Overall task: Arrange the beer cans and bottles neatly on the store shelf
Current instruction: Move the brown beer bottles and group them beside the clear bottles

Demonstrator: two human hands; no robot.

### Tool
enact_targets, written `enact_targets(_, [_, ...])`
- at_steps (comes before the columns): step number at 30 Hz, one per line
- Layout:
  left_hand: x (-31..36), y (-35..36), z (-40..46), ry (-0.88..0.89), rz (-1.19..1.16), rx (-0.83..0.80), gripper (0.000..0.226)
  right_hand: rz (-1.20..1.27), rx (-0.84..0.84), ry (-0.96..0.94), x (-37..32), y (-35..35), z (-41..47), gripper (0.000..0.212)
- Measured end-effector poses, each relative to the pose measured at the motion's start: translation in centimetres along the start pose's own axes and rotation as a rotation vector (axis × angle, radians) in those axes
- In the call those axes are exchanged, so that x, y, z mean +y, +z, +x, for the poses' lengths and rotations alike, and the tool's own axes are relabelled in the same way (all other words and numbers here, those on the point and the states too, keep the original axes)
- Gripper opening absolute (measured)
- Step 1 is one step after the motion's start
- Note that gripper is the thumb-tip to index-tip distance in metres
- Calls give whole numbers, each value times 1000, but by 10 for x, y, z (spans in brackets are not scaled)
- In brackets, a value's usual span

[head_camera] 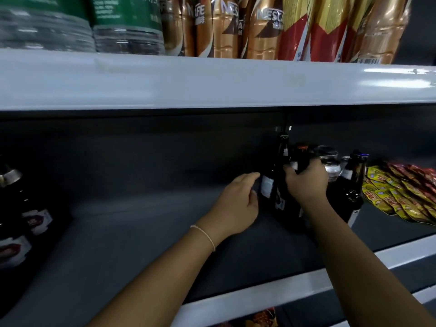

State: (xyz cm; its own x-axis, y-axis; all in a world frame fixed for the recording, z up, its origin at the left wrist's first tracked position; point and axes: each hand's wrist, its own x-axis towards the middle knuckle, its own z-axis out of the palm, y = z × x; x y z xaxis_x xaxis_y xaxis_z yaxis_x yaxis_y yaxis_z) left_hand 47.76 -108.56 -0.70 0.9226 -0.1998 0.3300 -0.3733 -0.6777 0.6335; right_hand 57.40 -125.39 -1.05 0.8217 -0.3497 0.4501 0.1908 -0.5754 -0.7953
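Observation:
A cluster of dark beer bottles and cans stands at the right of the grey middle shelf (132,244). My left hand (238,204) touches the side of a tall dark bottle with a white label (271,180), its fingers fairly straight. Wrapped around the neck of a second dark bottle (300,159) just to the right is my right hand (306,182). Behind it stand silver-topped cans (331,166), and another dark bottle (351,182) is further right. The lower parts of the gripped bottle are hidden by my right hand and wrist.
Yellow and red snack packets (401,192) lie at the shelf's right end. Dark bottles with red labels (21,223) stand at the far left. The upper shelf (212,81) hangs low overhead, carrying water and coffee bottles (224,27). A white shelf lip (295,291) runs along the front.

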Motion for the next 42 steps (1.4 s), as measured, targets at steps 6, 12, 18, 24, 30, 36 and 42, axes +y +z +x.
enact_targets(6, [-19, -19, -16, -15, 8, 34, 51, 49, -63, -179, -24, 14, -48, 30])
enact_targets(12, [-49, -58, -48, -82, -6, 94, 57, 258, -240, -205, -84, 33, -100, 20])
enact_targets(18, [-92, -113, -103, -212, -49, 278, 58, 435, -433, -200, -140, 80, -150, 12])
enact_targets(24, [-134, -154, -145, -344, -57, 438, 60, 495, -563, -194, -186, 134, -195, 11])
enact_targets(30, [-162, -174, -167, -408, -59, 487, 69, 526, -644, -164, -217, 183, -220, 12])
enact_targets(36, [-187, -181, -174, -495, -59, 530, 76, 476, -685, -252, -239, 220, -232, 14])
enact_targets(42, [-204, -179, -178, -546, -126, 550, 78, 423, -694, -244, -247, 247, -234, 53])
